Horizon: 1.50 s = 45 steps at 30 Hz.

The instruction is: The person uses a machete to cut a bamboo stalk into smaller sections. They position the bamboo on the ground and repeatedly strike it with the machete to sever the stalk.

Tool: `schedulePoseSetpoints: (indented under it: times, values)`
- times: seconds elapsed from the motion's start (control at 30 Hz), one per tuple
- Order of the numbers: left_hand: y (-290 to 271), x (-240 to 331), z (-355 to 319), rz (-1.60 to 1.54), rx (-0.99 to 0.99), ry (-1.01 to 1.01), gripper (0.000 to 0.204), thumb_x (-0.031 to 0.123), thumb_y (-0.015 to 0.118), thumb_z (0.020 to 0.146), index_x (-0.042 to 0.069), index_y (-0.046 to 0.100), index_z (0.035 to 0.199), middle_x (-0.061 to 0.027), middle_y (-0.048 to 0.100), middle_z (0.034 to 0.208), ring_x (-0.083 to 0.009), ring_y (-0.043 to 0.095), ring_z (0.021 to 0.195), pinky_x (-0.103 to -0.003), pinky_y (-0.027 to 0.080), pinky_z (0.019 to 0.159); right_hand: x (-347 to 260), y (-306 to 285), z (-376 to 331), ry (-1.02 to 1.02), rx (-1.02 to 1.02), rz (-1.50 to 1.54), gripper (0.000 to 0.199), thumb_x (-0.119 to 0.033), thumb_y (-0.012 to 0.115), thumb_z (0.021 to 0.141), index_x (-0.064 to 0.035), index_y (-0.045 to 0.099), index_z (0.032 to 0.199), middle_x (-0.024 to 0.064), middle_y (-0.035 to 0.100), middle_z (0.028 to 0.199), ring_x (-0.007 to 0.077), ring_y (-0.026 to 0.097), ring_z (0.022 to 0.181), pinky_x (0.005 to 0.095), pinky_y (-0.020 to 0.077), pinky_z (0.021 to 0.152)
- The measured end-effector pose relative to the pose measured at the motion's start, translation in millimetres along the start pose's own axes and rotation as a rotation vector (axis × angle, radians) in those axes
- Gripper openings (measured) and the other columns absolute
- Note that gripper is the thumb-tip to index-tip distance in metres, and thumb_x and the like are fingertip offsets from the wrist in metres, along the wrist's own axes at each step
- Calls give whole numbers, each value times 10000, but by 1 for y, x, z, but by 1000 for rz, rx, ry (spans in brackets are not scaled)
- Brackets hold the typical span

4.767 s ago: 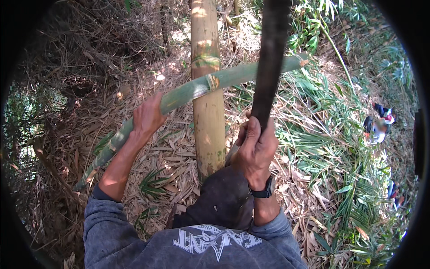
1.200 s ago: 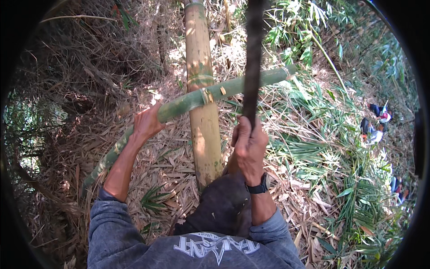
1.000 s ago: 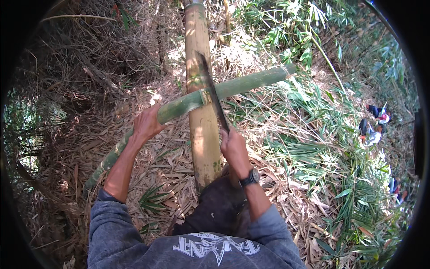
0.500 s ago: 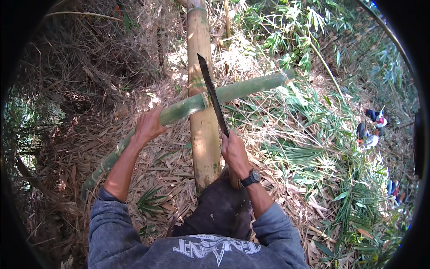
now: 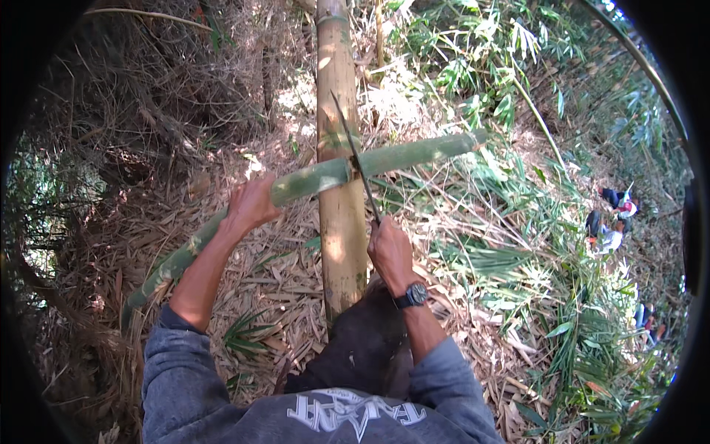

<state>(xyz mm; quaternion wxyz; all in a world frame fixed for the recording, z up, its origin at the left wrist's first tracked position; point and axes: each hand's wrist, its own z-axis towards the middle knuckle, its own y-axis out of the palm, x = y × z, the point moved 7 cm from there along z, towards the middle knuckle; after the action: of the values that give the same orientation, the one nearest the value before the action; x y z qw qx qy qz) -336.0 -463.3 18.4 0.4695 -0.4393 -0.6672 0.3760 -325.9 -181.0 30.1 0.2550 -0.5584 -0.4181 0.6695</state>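
A green bamboo pole [image 5: 310, 182] lies slanted across a thick yellow bamboo trunk [image 5: 342, 214] that runs away from me on the ground. My left hand [image 5: 250, 205] grips the green pole just left of the trunk. My right hand [image 5: 390, 252], with a dark watch on the wrist, is shut on the handle of a long dark machete [image 5: 355, 157]. The blade's edge rests on the green pole where it crosses the trunk.
Dry bamboo leaves cover the ground. Green leafy stems [image 5: 510, 103] spread to the right, and dark tangled brush [image 5: 133, 89] stands at the left. Other people [image 5: 610, 218] are far off at the right. My dark-trousered knee [image 5: 362, 348] is below the trunk.
The machete came down from a raised position onto the green pole at the crossing. My left hand has kept its hold on the pole.
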Motion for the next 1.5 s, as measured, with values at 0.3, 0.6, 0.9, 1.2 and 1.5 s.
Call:
schedulePoseSetpoints:
  times: [0.3, 0.6, 0.9, 1.2, 1.5]
  values:
    - [8, -6, -6, 10, 42, -26, 472, 202, 799, 666, 75, 554, 1049, -163, 681, 915, -339, 672, 834, -480, 538, 764, -36, -58, 2, -42, -18, 198, 159, -137, 522, 947, 0, 578, 1004, 244, 600, 676, 432, 597, 599, 498, 457, 536]
    - [0, -2, -2, -19, -67, -36, 550, 276, 823, 660, 65, 532, 1075, -174, 682, 935, -350, 669, 855, -464, 529, 759, -7, -9, -2, -30, 48, 61, 166, -155, 513, 955, -13, 487, 874, 238, 568, 611, 411, 588, 550, 488, 449, 484]
    - [4, 1, -14, 65, 121, -35, 457, 151, 820, 676, 55, 533, 1019, -167, 665, 905, -301, 671, 826, -442, 540, 713, -51, -74, 2, -18, 48, 300, 147, -115, 528, 946, 21, 539, 892, 256, 575, 645, 435, 583, 594, 496, 426, 508]
    - [5, 10, -30, 220, 493, 127, 499, 142, 831, 644, 76, 561, 1059, -160, 627, 903, -297, 643, 772, -420, 512, 686, -11, -51, -17, 33, 89, 412, 117, -98, 528, 951, 17, 544, 950, 225, 578, 613, 412, 590, 551, 479, 416, 476]
    - [15, -6, -22, 112, 177, 112, 478, 194, 818, 647, 51, 572, 1031, -144, 631, 962, -278, 630, 864, -469, 542, 760, 3, -20, -21, 50, 31, 254, 128, -113, 540, 941, 14, 523, 938, 227, 569, 600, 409, 575, 539, 491, 419, 490]
